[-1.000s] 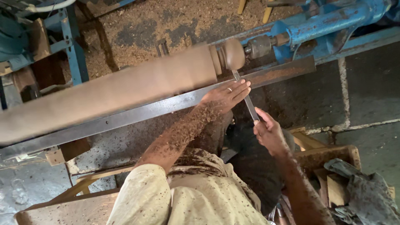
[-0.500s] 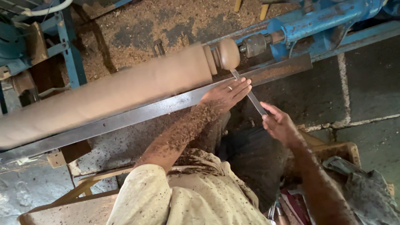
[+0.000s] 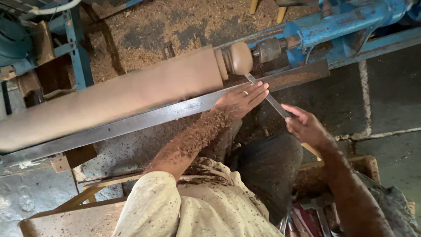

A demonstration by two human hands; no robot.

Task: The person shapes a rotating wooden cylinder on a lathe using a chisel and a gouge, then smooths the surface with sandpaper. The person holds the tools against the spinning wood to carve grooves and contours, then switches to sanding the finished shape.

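A long round wooden workpiece (image 3: 131,94) spins, blurred, on a lathe, with a turned knob (image 3: 239,58) at its right end. A flat steel chisel (image 3: 267,95) slants from the knob's underside down to my right hand (image 3: 305,127), which grips its handle end. My left hand (image 3: 241,98), dusted with wood shavings, lies flat on the metal tool rest (image 3: 140,120) with its fingers over the chisel blade, pressing it down.
The blue tailstock (image 3: 333,26) holds the knob end at upper right. Sawdust covers the floor behind the lathe. A blue metal frame (image 3: 76,52) stands at upper left. A wooden box with tools (image 3: 320,215) sits by my right arm.
The view has shifted slightly. My right hand has drawn a little right and up along the chisel; the left hand stays on the rest over the blade.
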